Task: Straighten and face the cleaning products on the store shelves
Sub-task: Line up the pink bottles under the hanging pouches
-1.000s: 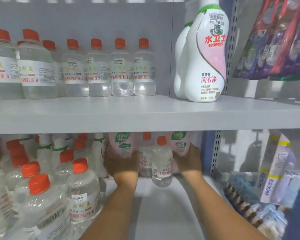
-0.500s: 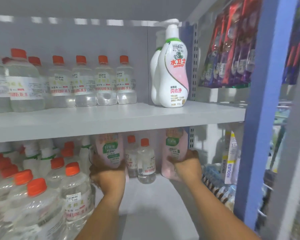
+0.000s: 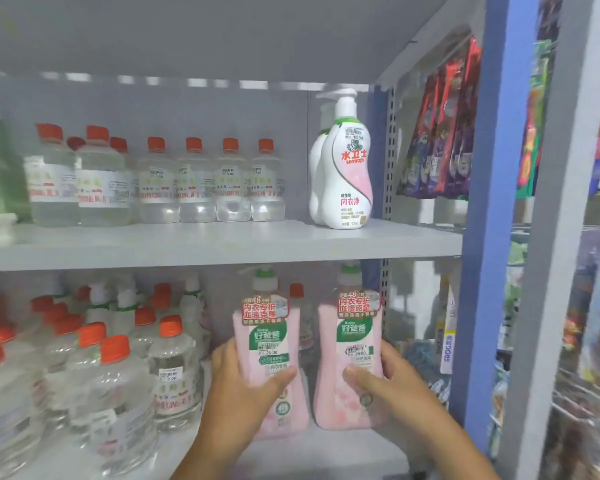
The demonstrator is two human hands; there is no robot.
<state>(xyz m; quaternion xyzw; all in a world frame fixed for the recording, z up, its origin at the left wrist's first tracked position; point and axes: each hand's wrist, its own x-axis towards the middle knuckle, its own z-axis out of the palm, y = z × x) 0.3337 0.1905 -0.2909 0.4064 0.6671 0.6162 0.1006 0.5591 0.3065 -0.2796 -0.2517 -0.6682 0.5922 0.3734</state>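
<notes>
Pink detergent bottles (image 3: 270, 362) gripped for facing
Left hand (image 3: 243, 393) and right hand (image 3: 388, 386) each wrap 1 bottle, thumbs across fronts, labels outward, probably to line them up.

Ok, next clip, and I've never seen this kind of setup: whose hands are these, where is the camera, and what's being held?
There is no machine here. A person wears a wide-angle camera on the head, looking forward and down, so the two arms reaching in from the bottom are their own. The left hand grips one pink pump bottle, and the right hand grips a second pink pump bottle; both stand upright on the lower shelf with labels facing out. Clear bottles with orange caps fill that shelf's left side. On the upper shelf stand more orange-capped bottles and a white pump bottle. Packets hang to the right.
</notes>
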